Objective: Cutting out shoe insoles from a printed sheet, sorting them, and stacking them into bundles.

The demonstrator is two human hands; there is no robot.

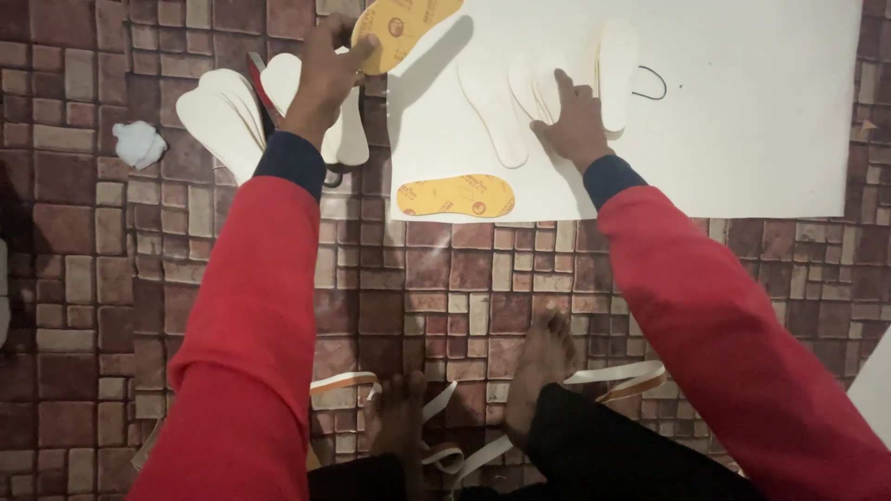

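Observation:
My left hand (325, 74) grips a yellow insole (404, 28) by its near end, lifted above the top left edge of a large white sheet (742, 121). My right hand (575, 121) presses flat on several white insoles (520, 93) lying on that sheet. A second yellow insole (456, 196) lies flat near the sheet's bottom left corner. Both arms wear red sleeves with dark cuffs.
A stack of white insoles (223, 116) lies left of the sheet on the brick-pattern floor (445, 278), with scissors partly hidden among them. A crumpled white scrap (139, 144) sits further left. Cut paper strips (613, 376) lie around my bare feet. A thin black loop (652, 83) rests on the sheet.

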